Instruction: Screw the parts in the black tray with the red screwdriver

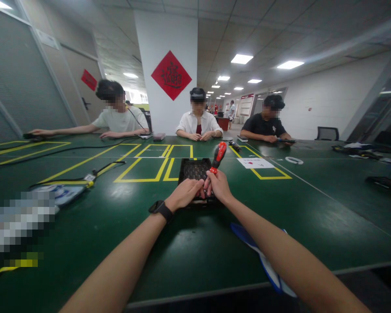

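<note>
A black, shallow, open tray-like case with a bumpy patterned inside lies on the green table straight ahead of me. Over its near part, my right hand is closed around a screwdriver, whose red and black handle sticks up and leans slightly right. The screwdriver's tip is hidden by my fingers. Against it on the left, my left hand lies over the case with its fingers curled in close to the right hand's fingertips. What those left fingers pinch, if anything, cannot be made out.
Blue and white insoles lie under my right forearm. To the left is a partly blurred packet with a dark cord. A white paper and a white ring lie to the right. Several people sit across the green table, marked with yellow tape.
</note>
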{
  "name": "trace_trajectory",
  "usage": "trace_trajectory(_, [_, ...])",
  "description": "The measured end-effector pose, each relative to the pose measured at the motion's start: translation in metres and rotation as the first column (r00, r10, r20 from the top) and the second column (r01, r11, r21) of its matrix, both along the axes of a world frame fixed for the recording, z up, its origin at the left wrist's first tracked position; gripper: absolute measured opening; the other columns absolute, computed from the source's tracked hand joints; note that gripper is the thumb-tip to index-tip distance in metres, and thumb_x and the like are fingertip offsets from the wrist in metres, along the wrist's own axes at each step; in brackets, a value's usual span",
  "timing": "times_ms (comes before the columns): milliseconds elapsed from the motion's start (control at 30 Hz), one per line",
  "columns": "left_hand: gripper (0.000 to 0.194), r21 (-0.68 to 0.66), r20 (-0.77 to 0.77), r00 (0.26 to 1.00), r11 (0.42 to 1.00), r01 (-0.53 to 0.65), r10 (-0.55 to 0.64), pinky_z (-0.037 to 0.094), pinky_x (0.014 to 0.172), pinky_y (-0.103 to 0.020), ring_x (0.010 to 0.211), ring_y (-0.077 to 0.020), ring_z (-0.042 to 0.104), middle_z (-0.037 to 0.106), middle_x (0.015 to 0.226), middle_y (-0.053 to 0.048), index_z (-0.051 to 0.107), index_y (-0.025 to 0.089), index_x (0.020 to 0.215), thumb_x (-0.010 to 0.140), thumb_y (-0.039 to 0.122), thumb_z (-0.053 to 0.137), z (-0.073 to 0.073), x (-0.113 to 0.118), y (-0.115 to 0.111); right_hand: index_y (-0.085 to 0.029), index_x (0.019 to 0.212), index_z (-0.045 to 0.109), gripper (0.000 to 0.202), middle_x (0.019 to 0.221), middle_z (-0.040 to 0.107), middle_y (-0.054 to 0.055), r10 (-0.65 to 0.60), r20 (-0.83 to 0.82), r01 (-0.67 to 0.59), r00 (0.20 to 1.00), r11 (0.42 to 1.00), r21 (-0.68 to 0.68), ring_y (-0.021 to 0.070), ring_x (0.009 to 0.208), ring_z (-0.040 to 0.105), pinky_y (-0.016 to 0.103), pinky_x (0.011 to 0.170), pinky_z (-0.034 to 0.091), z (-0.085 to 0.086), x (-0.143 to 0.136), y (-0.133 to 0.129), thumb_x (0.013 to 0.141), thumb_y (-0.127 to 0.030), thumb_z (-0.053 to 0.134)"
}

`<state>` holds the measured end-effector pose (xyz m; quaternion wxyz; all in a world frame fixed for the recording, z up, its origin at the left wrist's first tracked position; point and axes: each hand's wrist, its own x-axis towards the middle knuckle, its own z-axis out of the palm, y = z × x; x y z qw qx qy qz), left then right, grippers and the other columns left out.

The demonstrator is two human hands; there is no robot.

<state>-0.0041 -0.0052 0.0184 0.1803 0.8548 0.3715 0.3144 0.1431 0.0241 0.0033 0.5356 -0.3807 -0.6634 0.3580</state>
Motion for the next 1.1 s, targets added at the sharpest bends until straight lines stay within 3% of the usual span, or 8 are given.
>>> trace_trajectory(700, [0.07,-0.019,0.017,1.0,1.0,0.019,-0.019,0.038,0.066,-0.022,0.062,-0.0117,0.054,0.064,0.065,-0.004,0.07,0.015,0.067,0.09,0.047,0.013,-0.0011,-0.0013,0.001,-0.018,0.057,0.043,0.036,0.044,0.056,-0.001,-0.005,0.008,0.005,1.0,0.999,-0.033,0.0085,0.027,0.045,0.019,0.028,0.03,0.0025,0.0007,-0.0013,0.082,-0.043,0.039])
trace_trajectory(1100, [0.071,-0.028,0.011,1.0,1.0,0.009,-0.009,0.038,0.065,-0.022,0.06,-0.012,0.054,0.064,0.064,-0.004,0.07,0.015,0.067,0.09,0.047,0.011,-0.0036,-0.0017,0.003,-0.018,0.06,0.041,0.033,0.043,0.055,-0.001,-0.051,-0.09,0.046,0.995,0.997,-0.057,0.0078,0.025,0.042,0.019,0.027,0.029,0.002,0.0004,0.0009,0.081,-0.044,0.04])
